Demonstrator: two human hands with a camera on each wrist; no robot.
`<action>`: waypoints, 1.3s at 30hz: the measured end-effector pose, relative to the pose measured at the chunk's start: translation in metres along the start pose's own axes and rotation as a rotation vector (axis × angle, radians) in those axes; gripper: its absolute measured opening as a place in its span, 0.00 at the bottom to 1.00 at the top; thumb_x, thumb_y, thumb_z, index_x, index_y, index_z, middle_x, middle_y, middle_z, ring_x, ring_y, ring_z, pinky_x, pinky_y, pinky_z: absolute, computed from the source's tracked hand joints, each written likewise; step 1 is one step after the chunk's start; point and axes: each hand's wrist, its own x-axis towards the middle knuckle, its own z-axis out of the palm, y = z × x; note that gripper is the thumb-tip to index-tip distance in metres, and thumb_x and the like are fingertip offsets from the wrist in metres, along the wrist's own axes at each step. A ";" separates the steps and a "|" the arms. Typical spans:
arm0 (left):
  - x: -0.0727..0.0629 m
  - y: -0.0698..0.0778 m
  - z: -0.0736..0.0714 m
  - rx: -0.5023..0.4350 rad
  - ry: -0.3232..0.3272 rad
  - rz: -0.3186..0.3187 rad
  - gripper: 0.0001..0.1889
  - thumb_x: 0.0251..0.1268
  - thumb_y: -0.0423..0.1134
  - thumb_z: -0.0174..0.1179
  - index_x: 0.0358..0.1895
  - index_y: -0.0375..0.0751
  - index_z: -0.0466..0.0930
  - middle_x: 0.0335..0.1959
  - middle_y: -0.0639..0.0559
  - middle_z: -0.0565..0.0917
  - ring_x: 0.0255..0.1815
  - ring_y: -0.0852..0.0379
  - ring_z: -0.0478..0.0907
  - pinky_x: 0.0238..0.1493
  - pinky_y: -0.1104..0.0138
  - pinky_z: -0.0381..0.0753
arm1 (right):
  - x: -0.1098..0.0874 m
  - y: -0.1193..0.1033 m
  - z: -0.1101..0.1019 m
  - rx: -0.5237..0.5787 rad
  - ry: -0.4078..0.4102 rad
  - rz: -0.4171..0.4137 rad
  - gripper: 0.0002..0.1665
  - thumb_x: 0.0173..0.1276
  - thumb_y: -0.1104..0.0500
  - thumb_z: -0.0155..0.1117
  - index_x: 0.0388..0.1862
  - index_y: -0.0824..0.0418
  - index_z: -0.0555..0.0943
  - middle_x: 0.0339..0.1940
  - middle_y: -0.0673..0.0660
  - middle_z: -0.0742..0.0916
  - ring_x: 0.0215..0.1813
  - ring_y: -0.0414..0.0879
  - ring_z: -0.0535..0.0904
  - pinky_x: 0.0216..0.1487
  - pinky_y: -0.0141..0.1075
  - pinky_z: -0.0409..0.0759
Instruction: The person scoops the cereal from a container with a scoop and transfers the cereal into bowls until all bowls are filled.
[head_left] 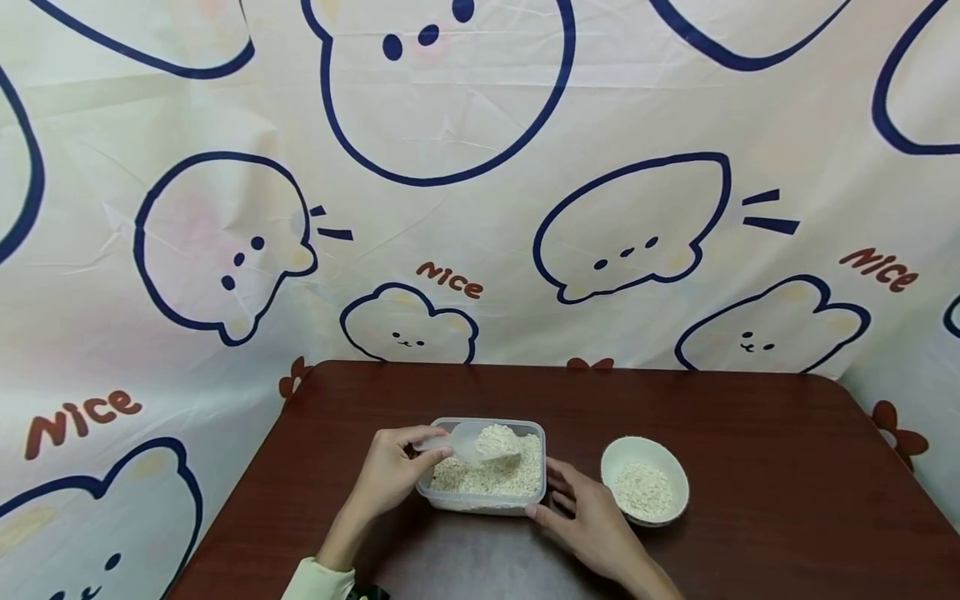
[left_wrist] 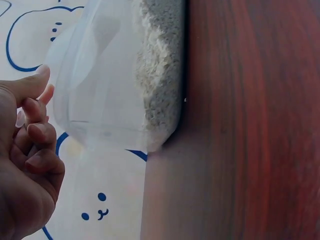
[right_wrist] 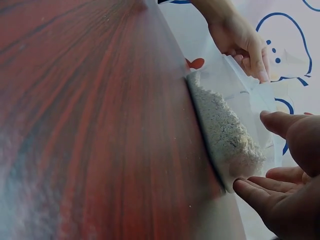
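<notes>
A clear plastic container (head_left: 480, 502) stands on the table, partly filled with pale oat flakes (head_left: 517, 477). My left hand (head_left: 392, 473) pinches the handle of a translucent scoop (head_left: 467, 442) between thumb and fingers. The scoop is over the container and carries a heap of flakes (head_left: 497, 440). In the left wrist view my left hand (left_wrist: 30, 150) is beside the container, its lower fingers curled. My right hand (head_left: 588, 517) touches the container's right end, thumb at the near corner. Its fingers (right_wrist: 260, 192) look mostly straight against the wall in the right wrist view.
To the right of my right hand stands a white bowl (head_left: 611, 454) with pale flakes inside. Both vessels are on a dark reddish-brown wooden table (head_left: 787, 500). A white sheet (head_left: 480, 225) with cartoon drawings hangs behind the table's far edge.
</notes>
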 end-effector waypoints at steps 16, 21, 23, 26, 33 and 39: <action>-0.001 0.003 -0.013 0.024 0.050 0.050 0.08 0.64 0.31 0.76 0.45 0.38 0.93 0.40 0.41 0.93 0.25 0.70 0.77 0.25 0.71 0.79 | -0.007 -0.011 -0.009 -0.002 0.016 0.004 0.41 0.72 0.50 0.77 0.77 0.64 0.74 0.75 0.64 0.82 0.74 0.60 0.80 0.67 0.38 0.83; 0.002 0.006 -0.013 0.031 0.050 0.043 0.08 0.65 0.31 0.76 0.46 0.39 0.93 0.40 0.42 0.93 0.24 0.69 0.76 0.24 0.70 0.77 | -0.013 -0.016 -0.015 0.002 0.037 -0.027 0.41 0.70 0.53 0.79 0.76 0.65 0.75 0.74 0.64 0.82 0.74 0.60 0.81 0.67 0.36 0.82; 0.003 0.008 -0.013 0.032 0.048 0.042 0.09 0.65 0.31 0.76 0.46 0.39 0.93 0.39 0.42 0.93 0.24 0.69 0.76 0.24 0.70 0.77 | -0.015 -0.017 -0.019 -0.002 0.041 -0.037 0.40 0.70 0.53 0.79 0.76 0.64 0.75 0.74 0.64 0.82 0.73 0.60 0.81 0.67 0.35 0.82; 0.005 0.011 -0.011 0.028 0.044 0.033 0.09 0.65 0.32 0.76 0.47 0.39 0.93 0.38 0.44 0.93 0.23 0.69 0.73 0.23 0.71 0.75 | -0.019 -0.020 -0.024 -0.006 0.055 -0.039 0.39 0.70 0.53 0.79 0.75 0.61 0.76 0.74 0.64 0.82 0.73 0.59 0.82 0.67 0.35 0.83; 0.012 0.017 -0.001 -0.014 0.027 0.059 0.08 0.65 0.31 0.75 0.46 0.39 0.93 0.34 0.46 0.91 0.22 0.69 0.73 0.25 0.71 0.76 | -0.030 -0.025 -0.042 -0.020 0.104 -0.043 0.39 0.69 0.54 0.79 0.76 0.56 0.76 0.73 0.60 0.83 0.73 0.55 0.82 0.67 0.34 0.82; 0.020 0.029 0.011 -0.072 -0.013 0.039 0.07 0.66 0.34 0.76 0.45 0.42 0.92 0.34 0.48 0.91 0.20 0.69 0.69 0.23 0.72 0.73 | -0.041 -0.025 -0.062 -0.068 0.170 -0.064 0.37 0.70 0.51 0.79 0.75 0.56 0.77 0.73 0.59 0.84 0.70 0.55 0.85 0.63 0.34 0.84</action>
